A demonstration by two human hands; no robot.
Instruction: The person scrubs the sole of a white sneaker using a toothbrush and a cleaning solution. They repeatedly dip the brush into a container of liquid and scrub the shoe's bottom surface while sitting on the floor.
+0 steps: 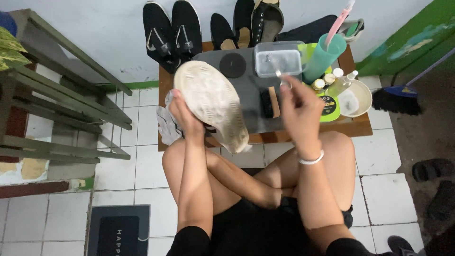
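My left hand (184, 116) grips a shoe (212, 102) turned sole-up, its pale, dirty, patterned sole facing me. My right hand (299, 106) is raised beside it, fingers pinched on a small thin tool (278, 72) that is blurred; I cannot tell exactly what it is. Both hands are above my crossed legs and the front of a low wooden table (359, 126) with a dark grey mat (253, 95). A brush (271, 102) lies on the mat between my hands.
On the table stand a clear plastic box (278, 59), a black round lid (232, 65), a teal cup (324, 57), small bottles (337, 81), a white bowl (355, 98). Black shoes (171, 34) lean on the wall. A green rack (61, 95) is left, a broom (397, 98) right.
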